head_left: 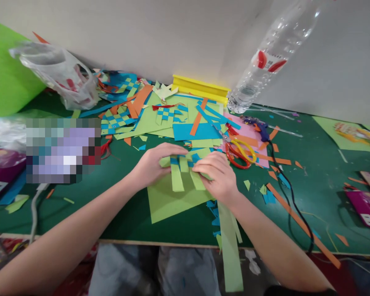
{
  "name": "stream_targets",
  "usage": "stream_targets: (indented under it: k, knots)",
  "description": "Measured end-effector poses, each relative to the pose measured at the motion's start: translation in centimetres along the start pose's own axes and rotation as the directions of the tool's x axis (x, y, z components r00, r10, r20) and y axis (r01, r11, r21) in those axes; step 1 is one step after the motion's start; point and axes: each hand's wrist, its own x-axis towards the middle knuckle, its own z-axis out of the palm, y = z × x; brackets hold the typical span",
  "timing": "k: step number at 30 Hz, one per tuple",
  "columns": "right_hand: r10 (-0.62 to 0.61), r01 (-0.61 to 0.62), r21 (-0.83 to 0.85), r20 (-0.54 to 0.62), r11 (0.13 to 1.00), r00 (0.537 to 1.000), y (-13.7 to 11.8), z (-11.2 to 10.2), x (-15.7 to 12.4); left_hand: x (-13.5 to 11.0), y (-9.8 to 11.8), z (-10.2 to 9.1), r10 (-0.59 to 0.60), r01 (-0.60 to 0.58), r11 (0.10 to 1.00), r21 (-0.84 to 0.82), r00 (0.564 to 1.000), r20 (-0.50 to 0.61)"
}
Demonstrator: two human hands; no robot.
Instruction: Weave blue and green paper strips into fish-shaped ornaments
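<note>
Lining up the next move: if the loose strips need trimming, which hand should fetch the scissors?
Right, probably. Both hands hold the woven strips, but the right hand lies next to the scissors, while the left hand sits on the far side and would have to cross the weave.

Soft, even overhead light keeps the green bench [117,205] bright, with only faint shadows beneath the left hand [154,164] and right hand [218,174]. The paper strips [180,174] in their fingers are sharp. Highlights glint on the plastic bottle [271,53] at the far edge, which leans and stretches with lens distortion. Forearms at the near edge blur, and a pixelated block [63,150] masks the left edge.
</note>
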Motion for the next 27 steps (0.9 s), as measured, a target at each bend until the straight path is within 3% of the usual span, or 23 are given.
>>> stream_targets:
  k: [2,4,6,8,11,13,16,19,22,24,27]
  knots:
    - [-0.128,0.119,-0.166,-0.048,0.979,0.991,0.2,-0.9,0.0,0.1,-0.1,-0.1,-0.074,0.070,0.997,-0.041,0.991,-0.109]
    - [-0.235,0.198,-0.316,-0.085,0.928,0.968,0.4,-1.8,0.0,0.1,-0.2,-0.2,-0.245,0.221,0.961,-0.168,0.960,-0.138]
    - [-0.304,0.239,-0.412,-0.101,0.880,0.947,0.5,-2.4,0.0,0.2,-0.1,-0.2,-0.418,0.379,0.859,-0.345,0.907,-0.045]
    - [-0.354,0.268,-0.468,-0.105,0.842,0.929,0.5,-2.7,0.0,0.1,0.1,-0.1,-0.513,0.492,0.714,-0.498,0.852,0.106]
    - [-0.426,0.323,-0.511,-0.095,0.797,0.900,0.2,-2.5,0.1,0.0,0.3,0.0,-0.511,0.576,0.567,-0.589,0.807,0.297]
    - [-0.453,0.358,-0.522,-0.062,0.774,0.889,-0.1,-2.2,0.2,-0.2,0.3,0.0,-0.493,0.596,0.545,-0.590,0.797,0.349]
    - [-0.459,0.391,-0.516,-0.005,0.762,0.889,-0.3,-1.7,0.3,-0.2,0.2,-0.1,-0.511,0.609,0.568,-0.554,0.788,0.343]
    - [-0.330,0.278,-0.555,0.008,0.784,0.944,0.6,-1.7,0.3,-0.1,-0.2,-0.3,-0.544,0.598,0.619,-0.509,0.794,0.272]
    - [0.002,-0.048,-0.634,-0.072,0.772,0.997,3.1,-2.6,0.2,0.1,-0.6,-0.6,-0.599,0.580,0.656,-0.483,0.789,0.135]
    - [0.255,-0.249,-0.658,-0.089,0.711,0.963,5.1,-3.5,-0.2,0.2,-0.8,-0.7,-0.617,0.564,0.681,-0.466,0.785,0.049]
    - [0.522,-0.407,-0.665,-0.030,0.626,0.852,7.4,-4.4,-0.9,0.3,-0.8,-0.8,-0.607,0.536,0.703,-0.467,0.794,-0.003]
